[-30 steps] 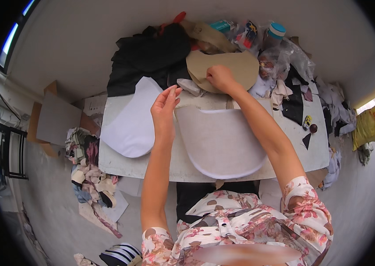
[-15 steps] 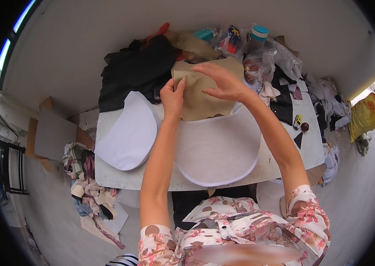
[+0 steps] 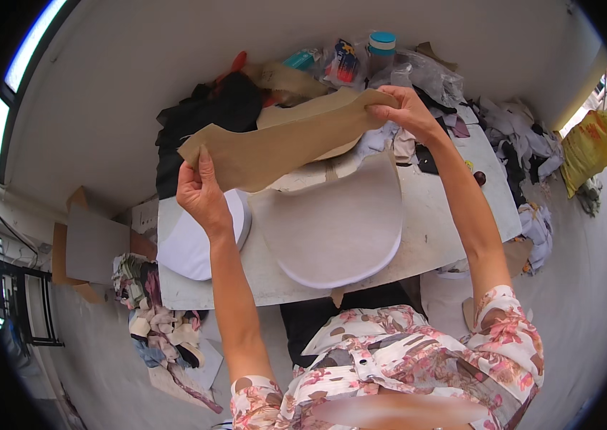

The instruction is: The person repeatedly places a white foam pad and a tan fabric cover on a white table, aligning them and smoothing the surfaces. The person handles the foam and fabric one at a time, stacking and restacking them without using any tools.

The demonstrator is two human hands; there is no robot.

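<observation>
A tan piece of fabric (image 3: pixel 289 143) is stretched between my two hands above the table. My left hand (image 3: pixel 203 197) pinches its left end, thumb on top, and my right hand (image 3: pixel 409 115) grips the far right corner. Below the fabric lies a pale, rounded cushion-shaped piece (image 3: pixel 335 229), its curved edge toward me. To its left rests a white curved pad (image 3: pixel 192 244), partly hidden by my left forearm. More tan material (image 3: pixel 318 106) shows behind the stretched fabric, at the back of the table.
Black cloth (image 3: pixel 235 107) is heaped at the back left. A jar with a blue lid (image 3: pixel 381 54) stands among plastic bags at the back. Scraps (image 3: pixel 525 136) pile up right of the table (image 3: pixel 454 215). An open cardboard box (image 3: pixel 99 244) and more scraps (image 3: pixel 160 315) sit to the left.
My right hand has taken hold of the tan fabric's right end. My left hand has moved left and toward me, so the fabric is now spread wide and lifted.
</observation>
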